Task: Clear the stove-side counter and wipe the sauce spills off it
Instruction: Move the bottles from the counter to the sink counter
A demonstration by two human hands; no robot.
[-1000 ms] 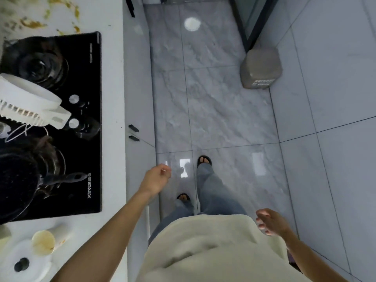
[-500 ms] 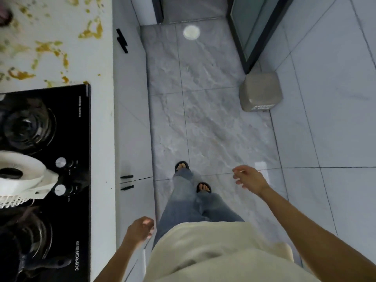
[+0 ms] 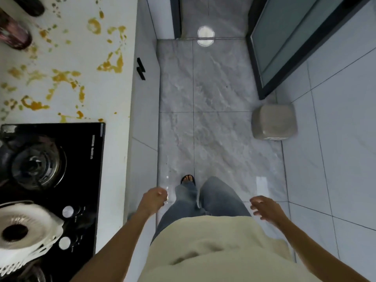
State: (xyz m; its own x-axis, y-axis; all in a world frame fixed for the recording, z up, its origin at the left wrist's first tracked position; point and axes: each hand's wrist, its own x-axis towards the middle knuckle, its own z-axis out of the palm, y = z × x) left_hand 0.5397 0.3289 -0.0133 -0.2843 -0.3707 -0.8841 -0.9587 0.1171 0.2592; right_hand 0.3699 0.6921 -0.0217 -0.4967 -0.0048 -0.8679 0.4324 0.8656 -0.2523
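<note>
The white counter (image 3: pixel 67 58) beyond the stove carries orange-yellow sauce spills (image 3: pixel 61 76) spread over most of its surface. A dark round jar (image 3: pixel 14 35) and another dark object (image 3: pixel 30 5) stand at its far left edge. My left hand (image 3: pixel 153 199) hangs loosely curled and holds nothing, just off the counter's front edge, over the floor. My right hand (image 3: pixel 264 206) is out to the right over the floor, fingers relaxed and holding nothing. Both hands are well short of the spills.
A black glass gas stove (image 3: pixel 81 169) lies on the counter at lower left, with a white perforated basket (image 3: pixel 24 233) on its near burner. A beige bin (image 3: pixel 273 122) stands on the grey tiled floor by a dark-framed glass door (image 3: pixel 284 47). Cabinet handles (image 3: pixel 140 68) stick out.
I have walked forward along the counter; the stained counter now fills the upper left. My left hand swung forward and my right hand dropped back toward my side.
</note>
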